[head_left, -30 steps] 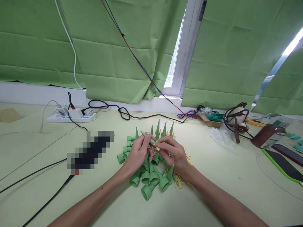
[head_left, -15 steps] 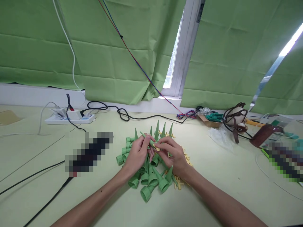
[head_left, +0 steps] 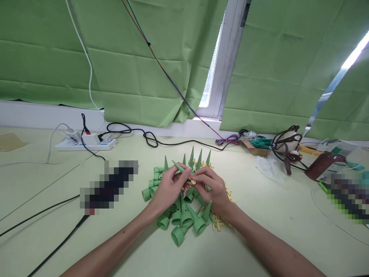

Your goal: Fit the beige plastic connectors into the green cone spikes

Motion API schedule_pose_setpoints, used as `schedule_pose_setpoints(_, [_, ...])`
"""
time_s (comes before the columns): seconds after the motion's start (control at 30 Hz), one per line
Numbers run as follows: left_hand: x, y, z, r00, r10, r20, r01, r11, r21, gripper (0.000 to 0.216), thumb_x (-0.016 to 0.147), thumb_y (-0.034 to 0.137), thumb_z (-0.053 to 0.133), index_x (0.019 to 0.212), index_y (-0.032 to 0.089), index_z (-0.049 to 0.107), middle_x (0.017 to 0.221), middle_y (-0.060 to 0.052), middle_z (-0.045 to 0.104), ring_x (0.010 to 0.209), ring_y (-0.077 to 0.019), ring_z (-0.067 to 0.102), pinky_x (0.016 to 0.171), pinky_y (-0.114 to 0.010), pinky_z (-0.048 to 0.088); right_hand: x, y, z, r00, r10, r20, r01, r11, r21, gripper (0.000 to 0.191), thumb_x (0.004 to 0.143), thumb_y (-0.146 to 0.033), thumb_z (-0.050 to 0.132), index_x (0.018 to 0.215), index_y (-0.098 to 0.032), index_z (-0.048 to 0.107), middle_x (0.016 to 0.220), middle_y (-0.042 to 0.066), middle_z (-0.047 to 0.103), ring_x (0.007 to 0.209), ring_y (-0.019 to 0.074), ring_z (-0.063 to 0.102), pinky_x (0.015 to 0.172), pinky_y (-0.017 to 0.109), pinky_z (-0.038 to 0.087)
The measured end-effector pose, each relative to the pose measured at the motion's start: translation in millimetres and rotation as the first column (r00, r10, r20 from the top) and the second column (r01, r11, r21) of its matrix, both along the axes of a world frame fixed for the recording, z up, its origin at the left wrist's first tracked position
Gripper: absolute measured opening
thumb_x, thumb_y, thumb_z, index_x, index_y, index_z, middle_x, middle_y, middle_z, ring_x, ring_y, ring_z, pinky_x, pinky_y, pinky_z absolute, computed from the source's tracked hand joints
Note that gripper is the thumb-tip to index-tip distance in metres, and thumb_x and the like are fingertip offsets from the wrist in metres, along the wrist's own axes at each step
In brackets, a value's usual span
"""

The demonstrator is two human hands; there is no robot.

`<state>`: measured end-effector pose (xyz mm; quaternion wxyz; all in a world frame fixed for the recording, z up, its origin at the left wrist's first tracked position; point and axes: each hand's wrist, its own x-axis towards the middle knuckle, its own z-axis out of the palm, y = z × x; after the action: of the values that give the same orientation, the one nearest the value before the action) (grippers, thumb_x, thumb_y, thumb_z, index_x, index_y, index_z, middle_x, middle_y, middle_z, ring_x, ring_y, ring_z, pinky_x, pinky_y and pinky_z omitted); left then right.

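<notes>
My left hand (head_left: 169, 187) grips a green plastic cone spike (head_left: 179, 168) whose tip points up and to the left. My right hand (head_left: 211, 188) pinches a small yellow piece (head_left: 193, 181) at the wide end of that spike. Both hands hover over a heap of green cone spikes (head_left: 184, 217) on the pale green table (head_left: 248, 246). Several spikes stand upright behind the hands (head_left: 191, 157). Small yellow pieces (head_left: 218, 223) lie scattered at the right of the heap.
A white power strip (head_left: 86, 143) with plugs and black cables (head_left: 150, 138) lies at the back left. A blurred dark object (head_left: 108, 186) sits left of the heap. A clear bag (head_left: 269, 165), a brown strap bundle (head_left: 288, 144) and other clutter are at the right. Green curtains hang behind.
The hands have stayed over the heap; the spike in my left hand has tilted slightly and the fingers have shifted around the yellow piece.
</notes>
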<state>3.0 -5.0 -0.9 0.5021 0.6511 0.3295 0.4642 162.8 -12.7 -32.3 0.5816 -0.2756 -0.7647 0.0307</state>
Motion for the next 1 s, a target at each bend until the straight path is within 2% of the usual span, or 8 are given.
schedule_pose_setpoints(0.37, [0.4,5.7,-9.2,1.0,-0.005,0.018,0.005,1.0,0.014,0.027,0.092,0.044,0.055,0.086,0.018,0.052,0.059,0.005,0.053,0.048,-0.0099,0.053,0.047,-0.021,0.046,1.2,3.9,-6.3,1.0,0.004,-0.012,-0.004,1.0,0.008,0.025,0.088,-0.004,0.054,0.099,-0.022,0.067,0.089,0.005,0.059,0.07,0.0134,0.057,0.056,0.026,0.048])
schedule_pose_setpoints(0.6, [0.9,5.4,-8.4,1.0,0.001,0.026,-0.001,1.0,0.007,0.029,0.093,0.045,0.053,0.084,0.018,0.052,0.06,0.005,0.053,0.047,-0.0094,0.053,0.047,-0.021,0.045,-0.3,1.9,-2.5,1.0,0.013,-0.005,-0.013,1.0,0.01,0.027,0.088,-0.003,0.053,0.101,-0.022,0.067,0.088,0.006,0.058,0.069,0.0131,0.055,0.054,0.025,0.046])
schedule_pose_setpoints(1.0, [1.5,5.0,-7.3,0.997,0.049,0.065,-0.047,0.998,-0.034,0.033,0.095,0.05,0.046,0.099,0.019,0.054,0.064,0.003,0.053,0.055,-0.0135,0.056,0.048,-0.025,0.048,0.9,2.0,-3.0,1.0,-0.002,-0.006,0.001,0.999,-0.054,0.025,0.087,-0.005,0.055,0.099,-0.022,0.067,0.09,0.006,0.059,0.069,0.0137,0.057,0.052,0.025,0.046])
